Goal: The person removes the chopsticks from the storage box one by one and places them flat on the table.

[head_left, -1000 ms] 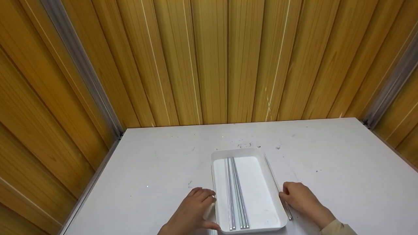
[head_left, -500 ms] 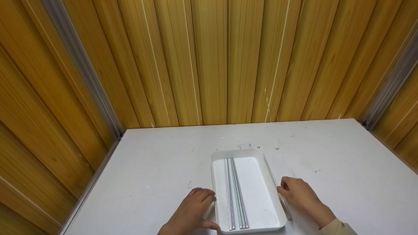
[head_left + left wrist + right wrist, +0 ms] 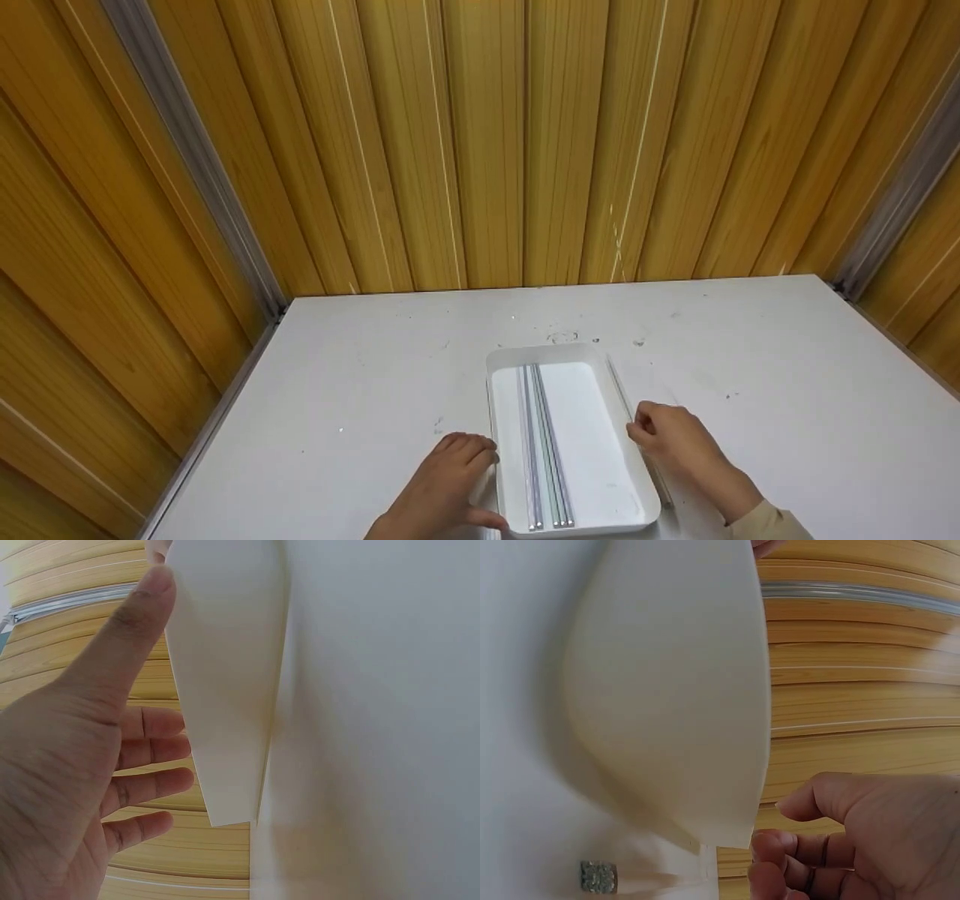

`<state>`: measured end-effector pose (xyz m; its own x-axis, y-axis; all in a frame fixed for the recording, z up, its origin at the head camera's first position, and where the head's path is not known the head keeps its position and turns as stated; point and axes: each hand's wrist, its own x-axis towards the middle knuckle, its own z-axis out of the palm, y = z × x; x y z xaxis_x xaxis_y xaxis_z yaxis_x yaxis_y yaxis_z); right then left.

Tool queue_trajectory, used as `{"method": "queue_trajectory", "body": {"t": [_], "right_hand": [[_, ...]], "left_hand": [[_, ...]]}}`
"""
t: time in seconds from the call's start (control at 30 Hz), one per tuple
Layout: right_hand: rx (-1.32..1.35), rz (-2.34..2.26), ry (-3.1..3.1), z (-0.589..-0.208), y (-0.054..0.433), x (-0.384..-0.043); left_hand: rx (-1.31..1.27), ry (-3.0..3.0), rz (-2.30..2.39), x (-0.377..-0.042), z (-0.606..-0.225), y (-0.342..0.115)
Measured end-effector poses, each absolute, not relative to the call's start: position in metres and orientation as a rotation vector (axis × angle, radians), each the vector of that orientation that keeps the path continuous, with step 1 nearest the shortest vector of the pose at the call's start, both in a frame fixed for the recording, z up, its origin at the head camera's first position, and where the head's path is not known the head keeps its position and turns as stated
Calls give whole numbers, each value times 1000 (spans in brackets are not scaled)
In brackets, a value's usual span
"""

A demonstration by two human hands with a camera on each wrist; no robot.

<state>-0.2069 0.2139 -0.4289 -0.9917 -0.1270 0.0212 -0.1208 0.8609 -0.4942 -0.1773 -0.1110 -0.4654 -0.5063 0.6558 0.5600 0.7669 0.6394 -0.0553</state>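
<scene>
In the head view, the right hand (image 3: 679,446) hides the middle of a thin rod (image 3: 619,385) beside the tray (image 3: 592,435), while the right sleeve (image 3: 769,523) and the left hand (image 3: 450,480) run off the bottom edge. In both wrist views the tray is cut off at the top, its wall hiding the rods (image 3: 547,450) inside; in the right one, a small speckled block (image 3: 598,877) is too blurred to identify.

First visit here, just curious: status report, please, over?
Left hand at edge of white tray. Right hand opposite, thumb apart from fingertips. Sticks inside; loose stick beside it. No obstruction seen.
</scene>
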Motion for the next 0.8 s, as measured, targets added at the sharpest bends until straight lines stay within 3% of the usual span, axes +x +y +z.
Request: {"method": "queue_trajectory", "body": {"t": [0.8], "right_hand": [[-383,-839,3010,-433,173,-200]], "left_hand": [[-1114,-2340,-272,-176,-463,-111]]}}
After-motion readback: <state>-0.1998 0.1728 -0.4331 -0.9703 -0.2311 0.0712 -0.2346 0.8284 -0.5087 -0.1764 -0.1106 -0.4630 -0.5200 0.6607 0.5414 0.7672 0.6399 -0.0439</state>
